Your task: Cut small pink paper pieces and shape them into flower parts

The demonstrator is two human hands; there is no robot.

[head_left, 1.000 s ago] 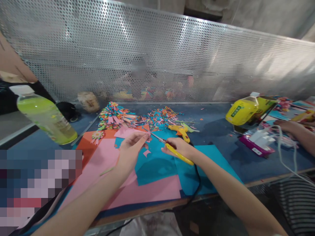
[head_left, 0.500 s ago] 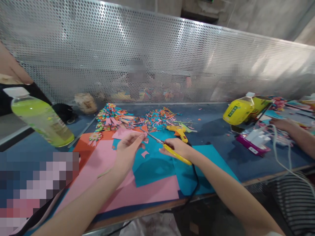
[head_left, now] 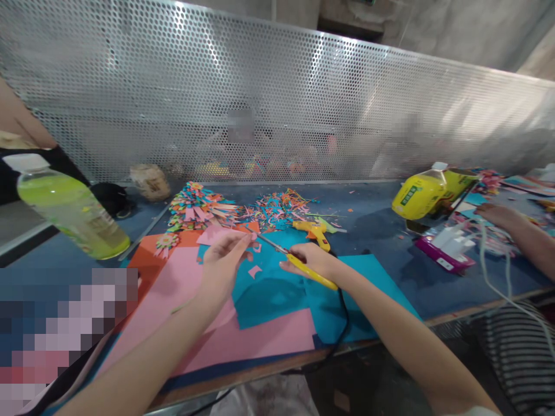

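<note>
My left hand (head_left: 225, 252) pinches a small piece of pink paper (head_left: 254, 237) between thumb and fingertips. My right hand (head_left: 311, 260) grips yellow-handled scissors (head_left: 312, 273), their blades pointing left and reaching the pink piece. Beneath my hands lie a blue sheet (head_left: 269, 294), a large pink sheet (head_left: 173, 289) and an orange sheet (head_left: 147, 248). A pink scrap (head_left: 255, 271) rests on the blue sheet. Just behind my right hand lies a yellow glue gun (head_left: 313, 232). A flower-like paper rosette (head_left: 167, 242) is on the orange sheet, left of my left hand.
Colourful cut paper pieces (head_left: 197, 205) and thin strips (head_left: 281, 208) are heaped at the back. A green drink bottle (head_left: 71, 208) stands left; a yellow bottle (head_left: 418, 195) and purple packet (head_left: 444, 254) are right. Another person's hand (head_left: 498, 216) works far right. A perforated metal panel (head_left: 277, 104) closes the back.
My hands hold nearly the same place, with the pink piece and scissor blades shifting only slightly. At far right, the other person's hand has moved a little.
</note>
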